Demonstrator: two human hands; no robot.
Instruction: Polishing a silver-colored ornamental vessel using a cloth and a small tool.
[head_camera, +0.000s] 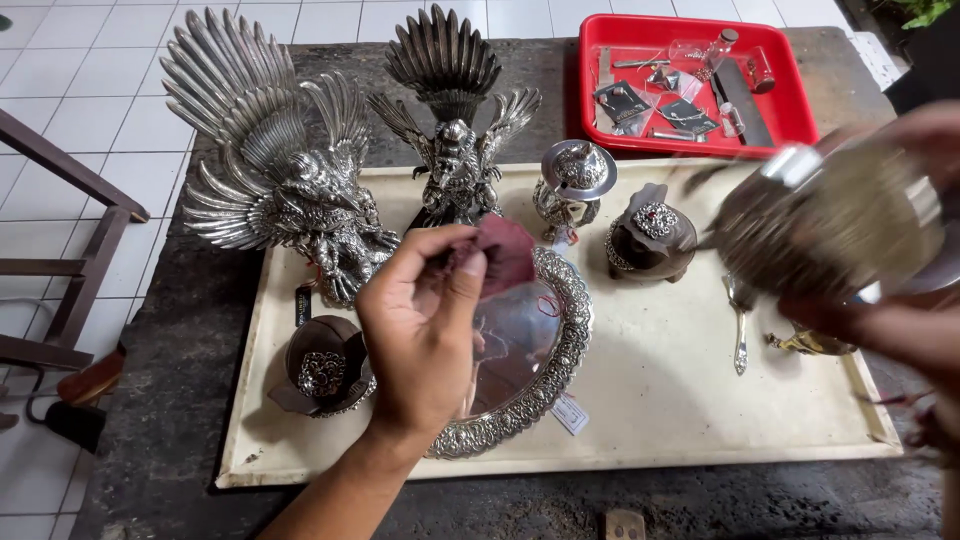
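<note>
Left hand (420, 330) over the cream tray (660, 420), fingers pinched narrow on a small dark-red cloth (505, 255) held just above the round silver plate (530, 350). Right hand (900, 320) at the frame's right edge, blurred, fingers wrapped around a round silver vessel (820, 225) lifted clear of the tray.

Judgement — if the cloth is for wiping, keep it bunched firm between thumb and fingertips, hold the vessel steady, and stay clear of the winged figures' thin feathers.

Count on the tray:
- two silver winged figures — large (275, 160), smaller (455, 130)
- one small lidded silver pot (572, 185)
- two dark ornate-topped cases (650, 235), (322, 365)
- one silver spoon (740, 335)
- one gold-toned piece (805, 343), partly hidden

One red tray (600, 90) of small packets sits behind on the dark table (170, 380).
</note>
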